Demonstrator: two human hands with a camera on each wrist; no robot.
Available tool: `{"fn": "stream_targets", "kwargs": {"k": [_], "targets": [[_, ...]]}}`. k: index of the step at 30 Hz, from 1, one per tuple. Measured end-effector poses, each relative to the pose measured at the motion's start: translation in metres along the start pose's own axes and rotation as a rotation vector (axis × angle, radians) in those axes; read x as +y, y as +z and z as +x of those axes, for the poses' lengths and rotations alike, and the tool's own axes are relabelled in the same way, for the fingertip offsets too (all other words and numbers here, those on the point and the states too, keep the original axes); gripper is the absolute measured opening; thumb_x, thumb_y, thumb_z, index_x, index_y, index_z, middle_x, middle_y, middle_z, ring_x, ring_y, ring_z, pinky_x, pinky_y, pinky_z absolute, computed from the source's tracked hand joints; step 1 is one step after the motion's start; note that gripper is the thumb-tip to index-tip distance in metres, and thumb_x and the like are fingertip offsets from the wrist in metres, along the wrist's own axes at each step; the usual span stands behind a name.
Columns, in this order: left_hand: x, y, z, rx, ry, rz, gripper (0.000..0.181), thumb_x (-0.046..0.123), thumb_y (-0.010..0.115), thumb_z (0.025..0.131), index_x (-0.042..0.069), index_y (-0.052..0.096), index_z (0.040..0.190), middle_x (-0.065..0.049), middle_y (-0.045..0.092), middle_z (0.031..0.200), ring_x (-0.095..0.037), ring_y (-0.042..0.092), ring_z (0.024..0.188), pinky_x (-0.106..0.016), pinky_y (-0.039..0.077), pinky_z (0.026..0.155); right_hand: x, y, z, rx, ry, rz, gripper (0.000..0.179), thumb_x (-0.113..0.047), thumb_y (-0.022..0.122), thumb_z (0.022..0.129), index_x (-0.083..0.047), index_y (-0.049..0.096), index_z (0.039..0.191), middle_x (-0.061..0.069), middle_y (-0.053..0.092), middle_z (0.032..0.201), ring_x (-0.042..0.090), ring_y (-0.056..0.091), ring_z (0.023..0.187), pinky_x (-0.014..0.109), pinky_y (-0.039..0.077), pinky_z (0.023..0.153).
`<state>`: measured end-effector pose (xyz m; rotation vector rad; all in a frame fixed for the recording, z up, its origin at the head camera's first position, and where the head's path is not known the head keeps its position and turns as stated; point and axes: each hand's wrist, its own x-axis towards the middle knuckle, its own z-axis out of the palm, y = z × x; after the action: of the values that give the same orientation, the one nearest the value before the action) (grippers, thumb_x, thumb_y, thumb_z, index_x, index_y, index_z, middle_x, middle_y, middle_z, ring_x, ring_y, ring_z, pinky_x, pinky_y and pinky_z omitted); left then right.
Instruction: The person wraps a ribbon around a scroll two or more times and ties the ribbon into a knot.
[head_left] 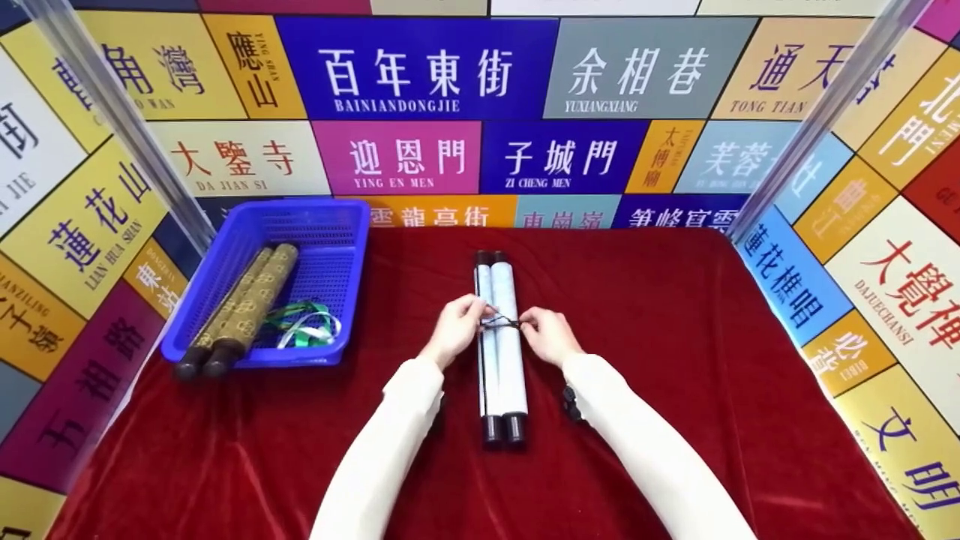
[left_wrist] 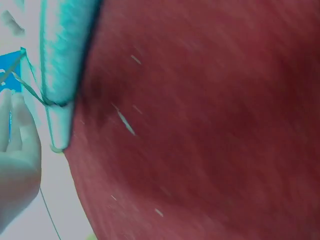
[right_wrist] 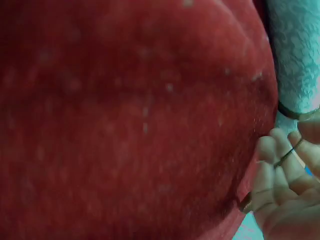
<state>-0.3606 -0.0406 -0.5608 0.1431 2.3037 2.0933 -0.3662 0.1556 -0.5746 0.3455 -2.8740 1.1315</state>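
Observation:
A pale blue-white hanging scroll (head_left: 511,367), rolled up from both ends into two side-by-side rolls with black knobs, lies lengthwise on the red cloth. Round its middle runs a thin dark cord (head_left: 502,324). My left hand (head_left: 452,328) is at the scroll's left side and pinches one end of the cord. From the right side, my right hand (head_left: 553,334) pinches the cord's other end between thumb and finger. The right wrist view shows the cord passing between the fingertips (right_wrist: 295,137). In the left wrist view the cord (left_wrist: 35,95) stretches over the patterned roll, and the hand is partly cut off.
At the left stands a blue plastic basket (head_left: 358,247). Inside lean two gold-brown patterned rolls (head_left: 259,300) with dark knobs jutting over the near rim, beside green and white ribbons (head_left: 309,326). Red velvet cloth (head_left: 660,300) covers the table, and printed panels (head_left: 420,67) enclose it.

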Motion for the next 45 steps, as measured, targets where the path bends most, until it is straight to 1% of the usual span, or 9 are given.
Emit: {"fn": "stream_targets", "kwargs": {"k": [10, 14, 19, 25, 29, 32, 36, 39, 45], "targets": [[0.019, 0.017, 0.002, -0.042, -0.012, -0.099, 0.029, 0.015, 0.049, 0.104, -0.008, 0.067, 0.102, -0.023, 0.074, 0.108, -0.017, 0.073, 0.095, -0.043, 0.058, 0.093, -0.005, -0.002, 0.000, -0.010, 0.107, 0.062, 0.017, -0.014, 0.061, 0.091, -0.004, 0.074, 0.098, 0.009, 0.075, 0.092, 0.019, 0.065, 0.083, 0.033, 0.052, 0.080], [0.011, 0.011, 0.003, 0.048, -0.040, -0.066, 0.030, 0.015, 0.050, 0.104, -0.010, 0.067, 0.103, -0.022, 0.075, 0.104, -0.023, 0.074, 0.092, -0.040, 0.060, 0.086, -0.001, -0.005, -0.001, -0.021, 0.145, 0.137, 0.014, -0.011, 0.062, 0.091, -0.003, 0.073, 0.093, 0.005, 0.069, 0.076, 0.013, 0.059, 0.071, 0.026, 0.046, 0.069], [-0.008, -0.005, -0.001, 0.222, -0.167, 0.208, 0.031, 0.021, 0.054, 0.101, -0.001, 0.075, 0.093, -0.013, 0.076, 0.088, -0.020, 0.072, 0.080, -0.026, 0.053, 0.077, 0.005, -0.009, -0.003, -0.031, 0.204, 0.224, 0.015, -0.007, 0.062, 0.090, 0.002, 0.074, 0.092, -0.003, 0.062, 0.067, 0.008, 0.055, 0.066, 0.022, 0.042, 0.068], [-0.016, -0.014, -0.004, 0.175, -0.206, 0.537, 0.030, 0.027, 0.056, 0.099, 0.011, 0.078, 0.086, -0.007, 0.076, 0.090, -0.025, 0.066, 0.084, -0.038, 0.051, 0.081, 0.008, -0.010, -0.003, -0.048, 0.261, 0.391, 0.018, -0.007, 0.058, 0.093, 0.006, 0.071, 0.095, -0.003, 0.058, 0.067, 0.008, 0.048, 0.060, 0.020, 0.038, 0.056], [-0.013, -0.011, -0.005, 0.159, -0.152, 0.638, 0.023, 0.026, 0.056, 0.098, 0.012, 0.075, 0.099, -0.009, 0.076, 0.103, -0.030, 0.069, 0.097, -0.045, 0.053, 0.087, 0.007, -0.010, -0.002, -0.064, 0.288, 0.478, 0.023, -0.014, 0.055, 0.099, 0.004, 0.068, 0.094, -0.003, 0.058, 0.070, 0.007, 0.047, 0.058, 0.020, 0.037, 0.051], [-0.010, -0.007, -0.006, 0.131, 0.004, 0.706, 0.021, 0.019, 0.057, 0.096, 0.008, 0.071, 0.107, -0.013, 0.073, 0.107, -0.033, 0.069, 0.103, -0.047, 0.053, 0.090, 0.005, -0.009, 0.000, -0.059, 0.281, 0.480, 0.026, -0.017, 0.054, 0.101, 0.002, 0.068, 0.093, -0.002, 0.060, 0.072, 0.007, 0.049, 0.060, 0.020, 0.038, 0.051], [-0.006, -0.001, -0.007, 0.022, 0.166, 0.768, 0.020, 0.016, 0.065, 0.091, 0.003, 0.067, 0.106, -0.015, 0.069, 0.100, -0.034, 0.067, 0.097, -0.048, 0.054, 0.087, 0.003, -0.008, 0.001, -0.039, 0.281, 0.488, 0.026, -0.018, 0.053, 0.102, 0.001, 0.068, 0.091, -0.001, 0.061, 0.073, 0.008, 0.050, 0.061, 0.021, 0.039, 0.052], [-0.006, 0.003, -0.008, -0.020, 0.154, 0.786, 0.022, 0.018, 0.071, 0.090, 0.001, 0.061, 0.100, -0.014, 0.065, 0.093, -0.034, 0.066, 0.090, -0.048, 0.054, 0.082, 0.000, -0.008, 0.001, -0.033, 0.274, 0.502, 0.025, -0.016, 0.053, 0.102, 0.001, 0.067, 0.090, 0.000, 0.061, 0.073, 0.008, 0.050, 0.061, 0.020, 0.038, 0.051], [-0.011, 0.002, -0.009, -0.002, 0.087, 0.788, 0.018, 0.018, 0.066, 0.094, 0.001, 0.060, 0.094, -0.018, 0.068, 0.094, -0.038, 0.067, 0.092, -0.049, 0.054, 0.085, -0.004, -0.010, -0.002, -0.057, 0.263, 0.481, 0.023, -0.013, 0.053, 0.101, 0.003, 0.067, 0.091, 0.005, 0.063, 0.077, 0.008, 0.050, 0.062, 0.019, 0.039, 0.052]]}}
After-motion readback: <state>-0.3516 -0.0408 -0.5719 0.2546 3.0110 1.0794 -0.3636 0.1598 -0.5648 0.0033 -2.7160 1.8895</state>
